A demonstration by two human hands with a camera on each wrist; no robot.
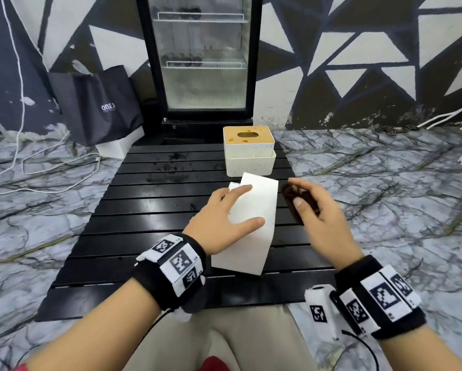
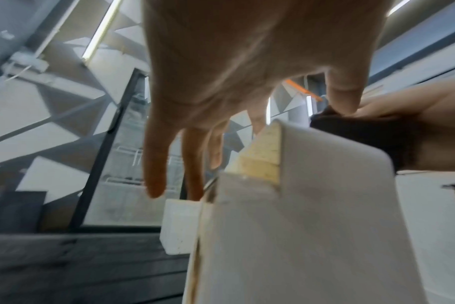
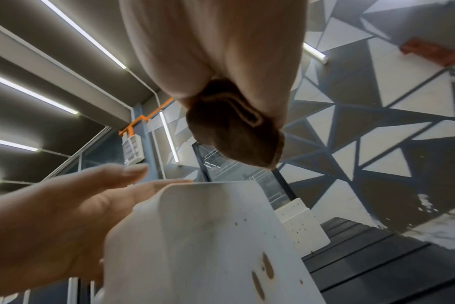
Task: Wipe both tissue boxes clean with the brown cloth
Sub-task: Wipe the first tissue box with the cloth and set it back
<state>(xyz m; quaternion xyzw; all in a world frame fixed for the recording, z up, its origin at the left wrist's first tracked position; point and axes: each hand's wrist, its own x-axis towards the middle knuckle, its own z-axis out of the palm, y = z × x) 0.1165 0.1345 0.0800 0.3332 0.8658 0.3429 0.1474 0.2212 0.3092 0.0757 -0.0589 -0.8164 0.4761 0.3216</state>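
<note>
Head view: the left hand [image 1: 224, 218] lies flat and open on the near tissue box [image 1: 251, 231]. The right hand [image 1: 315, 207] holds the balled brown cloth [image 1: 291, 199]. Hold the box still and rub each brown spot.

A glass-door fridge [image 1: 201, 57] stands against the triangle-patterned wall [image 1: 372, 49] on marbled floor [image 1: 385, 183].

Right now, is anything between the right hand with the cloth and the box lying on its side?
Nothing visible. The right hand grips the brown cloth just to the right of the tipped tissue box, with only a bare gap of black table between them. The left hand rests on the box's other side, out of the way.
</note>
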